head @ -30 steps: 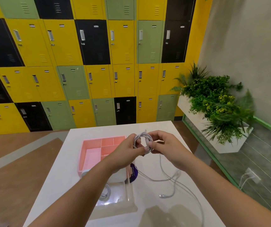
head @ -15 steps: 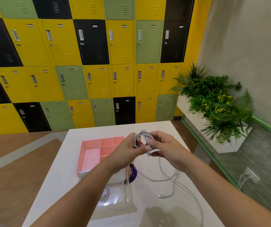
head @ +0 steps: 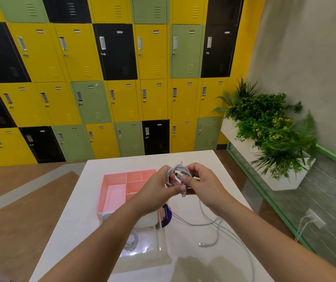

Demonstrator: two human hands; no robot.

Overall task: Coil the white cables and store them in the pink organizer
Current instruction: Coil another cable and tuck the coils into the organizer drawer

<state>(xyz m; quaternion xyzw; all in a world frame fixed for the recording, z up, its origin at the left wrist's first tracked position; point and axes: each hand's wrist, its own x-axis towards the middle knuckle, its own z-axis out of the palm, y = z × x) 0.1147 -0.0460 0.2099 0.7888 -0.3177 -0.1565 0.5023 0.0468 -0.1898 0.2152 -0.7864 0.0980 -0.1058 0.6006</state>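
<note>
Pink organizer (head: pixel 110 187): sits on the white table (head: pixel 220 169) just beyond my left forearm; it has one long compartment on its left side and several smaller ones toward the back right. The compartments I can see hold nothing; my left hand covers the near right part.
Clear tray (head: pixel 142 251): lies on the table nearer to me than the organizer, partly under my left forearm; a small coil of white cable (head: pixel 131 240) rests in its left end.
White box (head: pixel 147 219): stands between the organizer and the clear tray, mostly hidden by my left arm; its contents cannot be told.
Purple item (head: pixel 167 214): stands just right of the white box; too hidden to name.
Coiled white cable (head: pixel 176 174): a bundle of loops held above the table, between my two hands and to the right of the organizer.
Left hand (head: pixel 157 190): fingers closed around the left side of the bundle.
Right hand (head: pixel 201 183): thumb and fingertips pinched on the bundle's right side, with a connector end hanging just below them.
Loose white cables (head: pixel 209 222): trail across the table below my right hand; one plug lies free near the table's middle.
</note>
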